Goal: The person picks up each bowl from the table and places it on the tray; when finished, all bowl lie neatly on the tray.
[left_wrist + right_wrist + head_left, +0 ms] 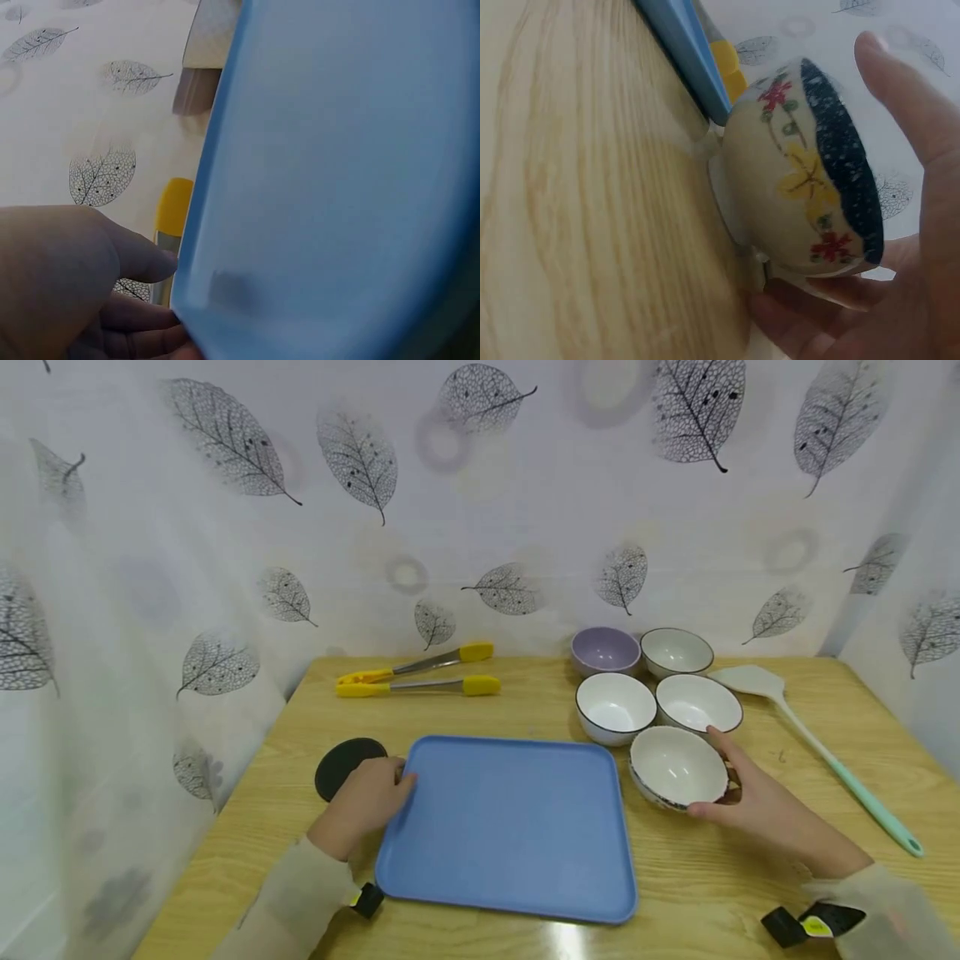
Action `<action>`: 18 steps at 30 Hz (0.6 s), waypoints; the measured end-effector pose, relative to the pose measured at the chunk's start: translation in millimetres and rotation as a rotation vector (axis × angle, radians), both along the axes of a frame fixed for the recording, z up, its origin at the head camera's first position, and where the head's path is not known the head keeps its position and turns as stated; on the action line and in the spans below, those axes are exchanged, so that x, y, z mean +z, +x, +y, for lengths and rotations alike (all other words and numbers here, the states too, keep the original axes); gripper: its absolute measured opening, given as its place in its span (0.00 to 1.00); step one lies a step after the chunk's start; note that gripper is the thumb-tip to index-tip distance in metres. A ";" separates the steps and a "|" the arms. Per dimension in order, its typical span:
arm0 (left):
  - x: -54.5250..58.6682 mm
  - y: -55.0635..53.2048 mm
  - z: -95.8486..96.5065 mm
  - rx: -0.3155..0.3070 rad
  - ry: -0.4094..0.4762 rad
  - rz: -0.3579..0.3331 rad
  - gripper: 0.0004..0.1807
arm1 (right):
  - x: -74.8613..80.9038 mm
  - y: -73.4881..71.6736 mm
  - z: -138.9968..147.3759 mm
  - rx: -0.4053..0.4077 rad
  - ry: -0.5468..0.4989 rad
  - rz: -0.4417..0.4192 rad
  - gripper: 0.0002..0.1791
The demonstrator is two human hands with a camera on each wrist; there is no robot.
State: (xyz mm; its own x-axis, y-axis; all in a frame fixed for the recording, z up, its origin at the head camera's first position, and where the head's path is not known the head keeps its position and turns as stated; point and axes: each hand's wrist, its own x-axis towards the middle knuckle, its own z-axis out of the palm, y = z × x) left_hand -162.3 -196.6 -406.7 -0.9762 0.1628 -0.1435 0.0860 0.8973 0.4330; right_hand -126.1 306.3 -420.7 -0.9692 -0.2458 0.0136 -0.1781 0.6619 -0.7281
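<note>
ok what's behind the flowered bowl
Behind the flowered bowl: left white bowl, right white bowl; farther back, purple bowl and pale bowl. The right white bowl's base is covered.

Forward-down head view, close-in wrist views, tray (506, 827) in all

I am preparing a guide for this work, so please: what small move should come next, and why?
Probably lift the flowered bowl toward the blue tray: the right hand cups the bowl's side, the tray lies beside it, and the left hand holds the tray's left edge.
</note>
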 end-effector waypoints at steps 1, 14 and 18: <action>-0.7 0.2 0.5 0.000 0.000 0.000 0.12 | -0.8 -0.6 0.6 0.006 -0.005 0.004 0.63; -6.1 0.3 1.1 0.039 0.042 -0.008 0.22 | -6.7 -0.2 -3.6 -0.001 -0.033 -0.017 0.69; -12.0 -3.0 -3.4 0.058 0.080 -0.013 0.22 | -6.8 -0.6 -6.4 -0.027 0.003 0.010 0.67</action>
